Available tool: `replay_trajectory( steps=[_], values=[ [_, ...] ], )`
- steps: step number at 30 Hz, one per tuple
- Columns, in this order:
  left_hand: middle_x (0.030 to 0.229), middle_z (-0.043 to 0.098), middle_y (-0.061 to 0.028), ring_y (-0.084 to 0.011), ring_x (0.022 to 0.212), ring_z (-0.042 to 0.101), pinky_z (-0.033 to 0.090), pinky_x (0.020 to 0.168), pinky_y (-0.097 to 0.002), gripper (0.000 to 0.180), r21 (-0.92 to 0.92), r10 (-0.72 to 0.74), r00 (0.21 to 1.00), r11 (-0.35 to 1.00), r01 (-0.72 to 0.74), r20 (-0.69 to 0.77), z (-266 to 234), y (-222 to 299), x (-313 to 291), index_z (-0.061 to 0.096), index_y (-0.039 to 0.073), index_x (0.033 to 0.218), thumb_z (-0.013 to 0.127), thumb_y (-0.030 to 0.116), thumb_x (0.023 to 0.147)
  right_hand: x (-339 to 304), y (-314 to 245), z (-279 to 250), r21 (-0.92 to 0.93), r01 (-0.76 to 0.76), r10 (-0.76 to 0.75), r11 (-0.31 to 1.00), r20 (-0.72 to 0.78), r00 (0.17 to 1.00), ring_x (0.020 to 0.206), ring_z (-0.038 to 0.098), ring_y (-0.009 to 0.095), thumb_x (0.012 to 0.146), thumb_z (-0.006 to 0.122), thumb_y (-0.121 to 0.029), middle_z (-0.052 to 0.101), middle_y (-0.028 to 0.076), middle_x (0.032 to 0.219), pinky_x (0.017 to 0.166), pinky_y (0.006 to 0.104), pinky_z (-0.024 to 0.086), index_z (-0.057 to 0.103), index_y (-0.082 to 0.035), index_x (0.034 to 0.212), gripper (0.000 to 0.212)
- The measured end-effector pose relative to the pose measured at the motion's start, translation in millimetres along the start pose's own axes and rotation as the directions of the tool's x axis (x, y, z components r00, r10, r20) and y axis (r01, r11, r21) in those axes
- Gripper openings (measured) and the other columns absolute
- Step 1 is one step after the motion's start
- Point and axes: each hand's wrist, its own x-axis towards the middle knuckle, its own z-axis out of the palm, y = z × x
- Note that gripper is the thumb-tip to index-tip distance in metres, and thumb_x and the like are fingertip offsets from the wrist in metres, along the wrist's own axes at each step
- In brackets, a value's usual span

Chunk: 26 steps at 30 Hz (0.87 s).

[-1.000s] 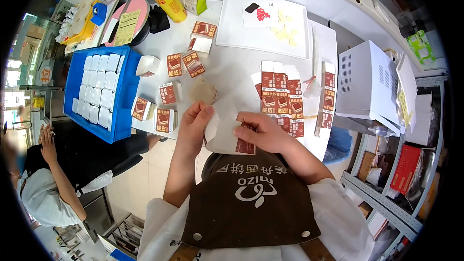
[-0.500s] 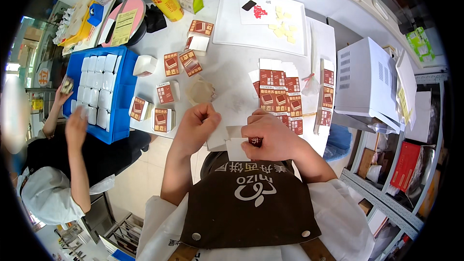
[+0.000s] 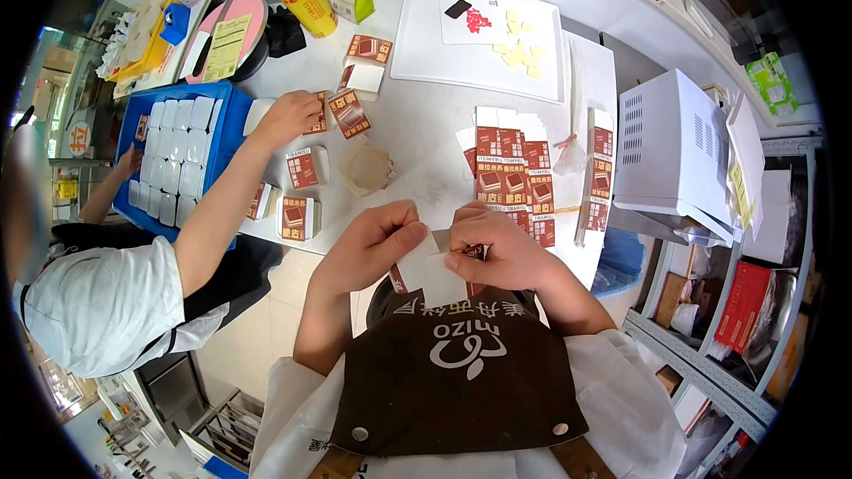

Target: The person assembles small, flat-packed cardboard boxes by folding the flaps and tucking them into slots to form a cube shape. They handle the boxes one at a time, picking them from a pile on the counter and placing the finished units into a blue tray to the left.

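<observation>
In front of my apron, a small white and brown-red carton (image 3: pixel 437 280) is held between both hands, its white flaps facing up. My left hand (image 3: pixel 373 247) pinches its left flap between thumb and fingers. On the other side, my right hand (image 3: pixel 499 247) grips the right part, covering some of the printed panel. Just beyond my right hand, flat printed carton blanks (image 3: pixel 510 168) lie in overlapping stacks. A beige open paper cup or liner (image 3: pixel 366 168) sits beyond my left hand. Folded cartons (image 3: pixel 306 168) stand farther left.
A co-worker's hand (image 3: pixel 288 117) reaches across to a printed carton on the left. Beside that person, a blue crate (image 3: pixel 232 129) holds several rows of white-topped boxes. A white tray (image 3: pixel 417 53) with small yellow and red pieces lies at the back; a white appliance (image 3: pixel 670 146) stands right.
My left hand has moved right and taken hold of the carton's flap, and the carton shows more of itself. The co-worker has leaned in and reached from the crate to the folded cartons.
</observation>
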Motion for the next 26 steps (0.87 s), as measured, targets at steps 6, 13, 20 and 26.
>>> replay_trajectory(
  steps=[6,13,20,26],
  values=[
    [0.065,0.038,0.0085,0.0001,0.059,0.032,0.028,0.049,-0.0197,0.031,-0.054,-0.068,0.987,0.996,0.077,0.148,-4,-4,5,0.041,0.008,0.070,0.056,0.013,0.097,-2,1,-3,0.096,-0.026,0.019,0.995,0.074,0.997,0.064,0.049,0.022,0.082,0.069,-0.012,0.049,0.003,0.060,0.078,0.0340,0.042,0.053,-0.007,0.068,0.021],
    [0.064,0.040,0.0092,0.0007,0.060,0.034,0.029,0.051,-0.0197,0.030,-0.050,-0.076,0.993,0.995,0.081,0.092,3,1,5,0.042,0.009,0.071,0.056,0.012,0.097,-5,4,-5,0.108,-0.064,0.062,0.992,0.025,0.998,0.063,0.048,0.021,0.082,0.069,-0.010,0.048,0.004,0.061,0.075,0.0334,0.043,0.051,-0.005,0.068,0.023],
    [0.063,0.040,0.0071,-0.0007,0.057,0.035,0.033,0.046,-0.0206,0.031,0.009,0.055,0.998,0.998,-0.055,0.013,6,-14,8,0.044,0.007,0.074,0.059,0.020,0.099,-6,2,-10,0.106,-0.065,0.058,0.992,0.067,0.996,0.064,0.049,0.021,0.083,0.069,-0.010,0.051,0.004,0.063,0.074,0.0337,0.042,0.052,-0.005,0.069,0.023],
    [0.063,0.042,0.0060,-0.0005,0.056,0.042,0.041,0.048,-0.0204,0.031,0.003,-0.018,0.997,1.000,0.018,0.080,6,-9,5,0.046,0.007,0.075,0.061,0.022,0.098,-8,8,-4,0.153,-0.084,0.081,0.985,0.027,0.996,0.067,0.049,0.020,0.083,0.069,-0.009,0.048,0.004,0.063,0.071,0.0350,0.041,0.049,-0.007,0.067,0.026]
  ],
)
